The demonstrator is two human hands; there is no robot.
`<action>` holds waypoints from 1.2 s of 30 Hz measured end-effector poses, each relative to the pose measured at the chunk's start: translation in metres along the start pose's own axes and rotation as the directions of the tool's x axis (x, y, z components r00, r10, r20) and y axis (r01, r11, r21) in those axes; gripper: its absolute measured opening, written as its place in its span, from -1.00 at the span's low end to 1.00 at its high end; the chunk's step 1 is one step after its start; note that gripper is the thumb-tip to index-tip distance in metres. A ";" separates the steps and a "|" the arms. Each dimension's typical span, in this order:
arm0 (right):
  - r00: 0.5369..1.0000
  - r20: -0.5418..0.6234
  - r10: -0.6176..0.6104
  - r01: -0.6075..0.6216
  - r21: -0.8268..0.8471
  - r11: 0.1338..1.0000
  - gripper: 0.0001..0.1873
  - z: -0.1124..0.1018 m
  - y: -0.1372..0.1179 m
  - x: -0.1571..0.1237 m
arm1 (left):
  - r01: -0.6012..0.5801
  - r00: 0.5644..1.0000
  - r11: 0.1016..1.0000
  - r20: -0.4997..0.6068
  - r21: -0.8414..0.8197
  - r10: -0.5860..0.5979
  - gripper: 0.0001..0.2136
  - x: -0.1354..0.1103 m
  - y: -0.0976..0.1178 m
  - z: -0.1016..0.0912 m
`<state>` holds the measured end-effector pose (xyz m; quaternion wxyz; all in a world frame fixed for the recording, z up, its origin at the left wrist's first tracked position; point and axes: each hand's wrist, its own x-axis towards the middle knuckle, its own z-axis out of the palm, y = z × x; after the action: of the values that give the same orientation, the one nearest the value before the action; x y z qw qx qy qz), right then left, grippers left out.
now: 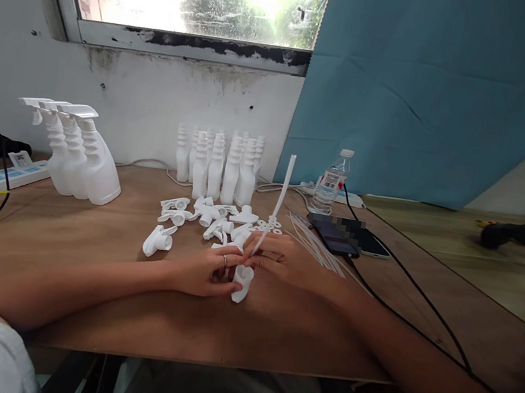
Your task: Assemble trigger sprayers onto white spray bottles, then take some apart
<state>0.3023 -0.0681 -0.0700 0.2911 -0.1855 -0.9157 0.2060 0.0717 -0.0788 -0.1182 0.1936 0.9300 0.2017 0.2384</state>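
At frame centre our left hand (203,273) grips a white sprayer head (242,284); our right hand (284,260) pinches a thin tube (282,190); where they meet is hidden.

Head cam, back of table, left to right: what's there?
White power strip → row of white plastic trigger spray bottles → cluster of headless white plastic bottles → clear plastic water bottle → black object far right. Omitted for overlap: loose white trigger heads, left hand holding a white trigger head, right hand pinching a white tube.
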 end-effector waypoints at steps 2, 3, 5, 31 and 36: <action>1.000 0.000 0.021 -0.021 -0.004 1.000 -0.67 0.002 -0.005 0.000 | 0.007 1.000 1.000 0.001 -0.006 -0.007 -0.67 0.000 0.000 0.000; 0.999 0.009 0.052 -0.052 0.005 0.999 -0.68 0.003 -0.008 0.000 | 0.013 1.000 1.000 0.002 -0.010 -0.012 -0.67 0.000 0.000 0.000; 0.993 0.021 0.117 -0.117 0.033 0.993 -0.70 0.003 -0.013 0.001 | 0.015 1.000 1.000 0.000 -0.017 -0.015 -0.68 0.000 -0.001 0.001; 0.801 0.098 -0.590 0.480 -0.694 0.537 -0.54 -0.006 -0.007 -0.003 | 0.070 0.991 0.926 -0.078 -0.372 -0.106 -0.62 0.016 0.009 -0.027; 0.820 0.128 -0.558 0.429 -0.782 0.452 -0.51 -0.034 -0.009 0.021 | 0.176 0.982 0.919 -0.007 -0.352 -0.190 -0.63 0.049 0.019 -0.082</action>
<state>0.3054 -0.0572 -0.0304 0.2937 -0.0333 -0.8993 -0.3223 0.0735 -0.0502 -0.0247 0.3729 0.8528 0.2460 0.2703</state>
